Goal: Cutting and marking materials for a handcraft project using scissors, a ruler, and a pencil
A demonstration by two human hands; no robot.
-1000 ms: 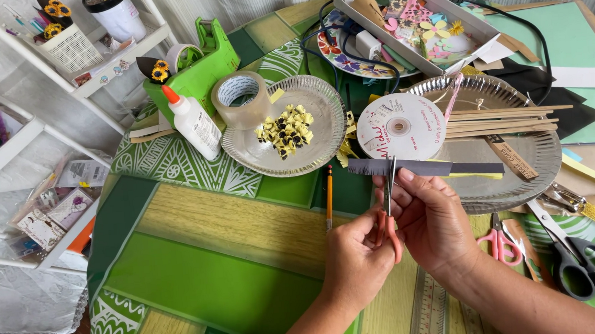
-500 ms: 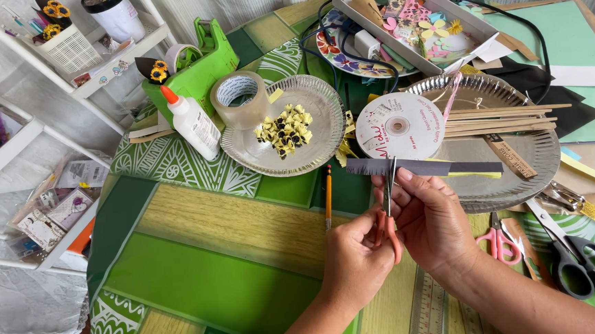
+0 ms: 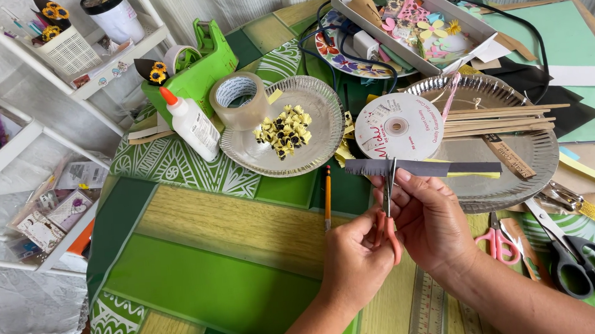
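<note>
We see the scene in bright, even daylight, with soft shadows close under things on the surface (image 3: 200,262). Mild glare sits on the foil plate (image 3: 518,167) and the disc (image 3: 398,126). Focus is sharp throughout; straight lines bow toward the edges.

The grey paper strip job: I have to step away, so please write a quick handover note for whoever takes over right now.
Left hand: works small orange-handled scissors, blades upright at the strip's lower edge.
Right hand: pinches the grey paper strip, held level above the foil plate.
Done: the strip's left part looks fringed with short cuts.
Left: the longer right part looks uncut.
Nearby: pencil, glue bottle, black scissors.
</note>
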